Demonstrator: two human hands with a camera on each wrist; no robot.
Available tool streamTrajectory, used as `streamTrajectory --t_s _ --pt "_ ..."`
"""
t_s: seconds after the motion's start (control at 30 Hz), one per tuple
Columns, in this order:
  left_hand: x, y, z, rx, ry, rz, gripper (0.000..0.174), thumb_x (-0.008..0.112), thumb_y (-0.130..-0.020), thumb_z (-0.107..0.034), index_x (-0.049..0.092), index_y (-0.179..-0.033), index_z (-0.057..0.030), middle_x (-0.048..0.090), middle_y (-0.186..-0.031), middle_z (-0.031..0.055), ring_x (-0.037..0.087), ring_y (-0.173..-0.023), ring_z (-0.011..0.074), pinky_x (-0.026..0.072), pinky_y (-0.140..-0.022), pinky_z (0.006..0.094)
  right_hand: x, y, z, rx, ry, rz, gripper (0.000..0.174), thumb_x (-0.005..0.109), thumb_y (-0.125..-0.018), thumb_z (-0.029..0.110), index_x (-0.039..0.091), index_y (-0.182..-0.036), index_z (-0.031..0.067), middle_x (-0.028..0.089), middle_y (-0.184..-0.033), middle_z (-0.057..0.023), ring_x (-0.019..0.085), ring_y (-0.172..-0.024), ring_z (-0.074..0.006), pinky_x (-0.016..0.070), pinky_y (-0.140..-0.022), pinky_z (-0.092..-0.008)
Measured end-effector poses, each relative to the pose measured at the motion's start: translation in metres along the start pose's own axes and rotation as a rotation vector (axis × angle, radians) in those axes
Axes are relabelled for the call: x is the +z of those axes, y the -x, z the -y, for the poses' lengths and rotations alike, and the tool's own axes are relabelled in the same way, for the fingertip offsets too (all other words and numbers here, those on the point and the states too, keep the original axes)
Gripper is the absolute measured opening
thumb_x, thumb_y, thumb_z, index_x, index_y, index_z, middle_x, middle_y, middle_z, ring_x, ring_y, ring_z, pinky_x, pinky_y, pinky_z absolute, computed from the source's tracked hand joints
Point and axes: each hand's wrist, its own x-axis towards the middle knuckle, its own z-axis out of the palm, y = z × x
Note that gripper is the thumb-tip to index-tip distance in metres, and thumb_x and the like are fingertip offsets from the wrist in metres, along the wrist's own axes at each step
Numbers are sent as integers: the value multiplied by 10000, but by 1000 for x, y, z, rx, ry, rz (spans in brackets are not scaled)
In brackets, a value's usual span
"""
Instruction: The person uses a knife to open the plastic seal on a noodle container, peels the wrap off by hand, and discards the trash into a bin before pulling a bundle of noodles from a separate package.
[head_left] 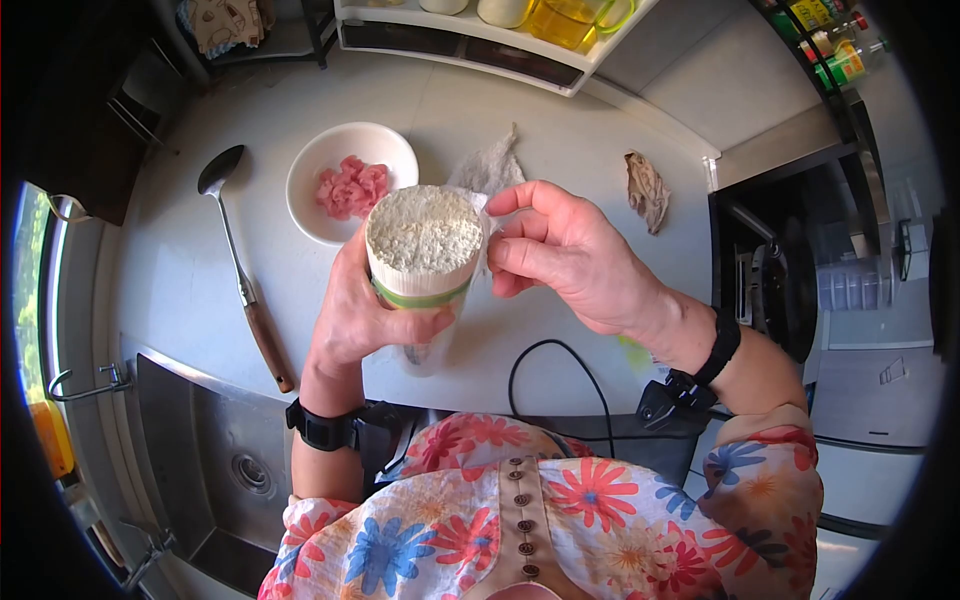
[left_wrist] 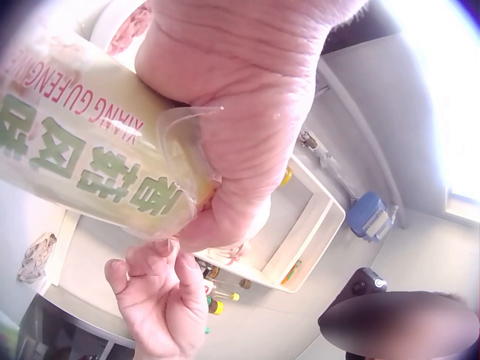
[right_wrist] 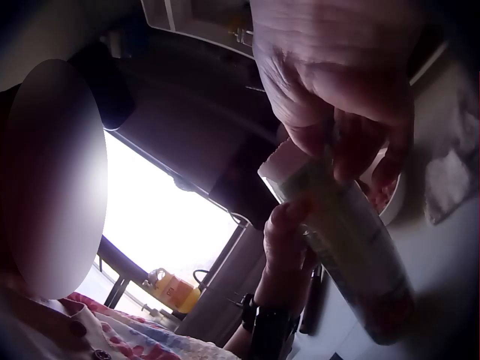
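Observation:
A thick round pack of dried noodles (head_left: 424, 232) stands upright over the counter, its pale noodle ends bare at the top. My left hand (head_left: 362, 310) grips it, fingers behind and thumb across the front. In the left wrist view the clear printed wrapper (left_wrist: 97, 142) shows red letters and green characters. At the right side of the pack's top rim, my right hand (head_left: 570, 255) pinches the edge of the plastic wrapper between thumb and fingers. The right wrist view is dark, with the pack (right_wrist: 352, 247) tilted below the right hand.
Behind the pack sits a white bowl (head_left: 300, 190) of pink raw meat pieces. A wooden-handled ladle (head_left: 240, 265) lies at left, beyond the steel sink (head_left: 215, 440). Crumpled cloths (head_left: 490, 165) lie farther back, and a black cable (head_left: 560, 345) loops near the front edge.

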Motion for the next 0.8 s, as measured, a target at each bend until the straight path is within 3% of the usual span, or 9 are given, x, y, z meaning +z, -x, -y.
streamTrajectory --t_s 0.2,0.27,0.4,0.47,0.5,0.57,0.8 --pt "-8 -1 3 -1 159 46 802 839 -491 -189 513 -1200 -3 609 -1069 52 567 -979 149 428 -908 302 -2 0 -6 33 45 29 280 571 -894 114 454 -1123 5 594 -889 -63 598 -745 -121 502 -693 -250" --pt "-9 -1 4 2 173 55 820 849 -494 -194 504 -1212 -1 606 -1079 56 564 -990 154 425 -914 303 0 0 -5 3 -13 -95 247 574 -893 123 473 -1091 14 598 -884 -66 604 -747 -126 513 -663 -255" --pt "-11 0 7 -16 241 85 887 868 -484 -198 469 -1247 14 598 -1113 76 563 -1026 173 417 -939 313 2 7 -21 87 -72 -156 260 583 -905 201 502 -1070 16 601 -898 -79 616 -716 -138 526 -608 -265" --pt "-11 1 6 -27 259 87 911 863 -490 -224 450 -1262 26 588 -1133 94 560 -1046 187 412 -950 317 2 13 -31 395 -85 117 351 567 -918 322 522 -1071 10 605 -899 -94 628 -682 -155 534 -548 -274" --pt "-11 1 5 -38 276 90 936 859 -495 -250 430 -1276 38 578 -1153 112 557 -1065 201 408 -961 322 7 15 -34 397 -87 119 351 567 -918 322 522 -1071 10 605 -899 -94 628 -682 -155 534 -548 -274" --pt "-10 3 4 -58 310 70 952 845 -509 -293 414 -1287 47 566 -1170 127 552 -1079 211 403 -967 325 22 15 -42 471 -196 195 525 574 -871 490 549 -994 -19 599 -833 -92 611 -588 -150 509 -455 -259" --pt "-7 6 3 -53 314 25 975 777 -594 -446 373 -1320 63 529 -1222 162 524 -1127 245 383 -988 341 51 12 -46 443 -420 181 473 566 -891 450 557 -1006 -9 613 -821 -96 605 -536 -142 506 -456 -244"
